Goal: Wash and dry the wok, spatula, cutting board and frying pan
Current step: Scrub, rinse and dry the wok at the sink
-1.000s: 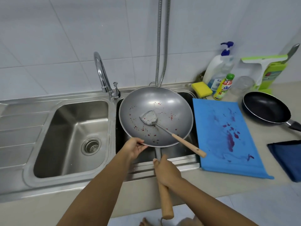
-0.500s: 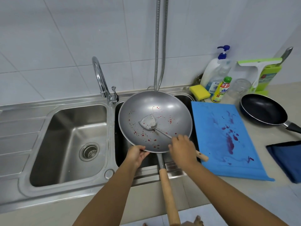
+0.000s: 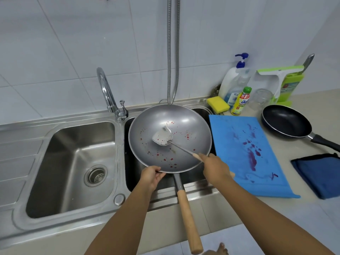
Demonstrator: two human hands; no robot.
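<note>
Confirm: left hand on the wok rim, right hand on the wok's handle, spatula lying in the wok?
Not quite. The head view shows the right hand gripping the spatula handle, not the wok's handle, which sticks out free. The left hand does hold the wok rim, and the spatula blade lies in the wok.

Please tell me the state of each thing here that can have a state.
wok: red-spotted, over right basin
spatula: dirty, in wok
cutting board: purple-stained
frying pan: empty, on counter
tap: no water visible
left hand: gripping wok rim
right hand: closed on spatula handle
</note>
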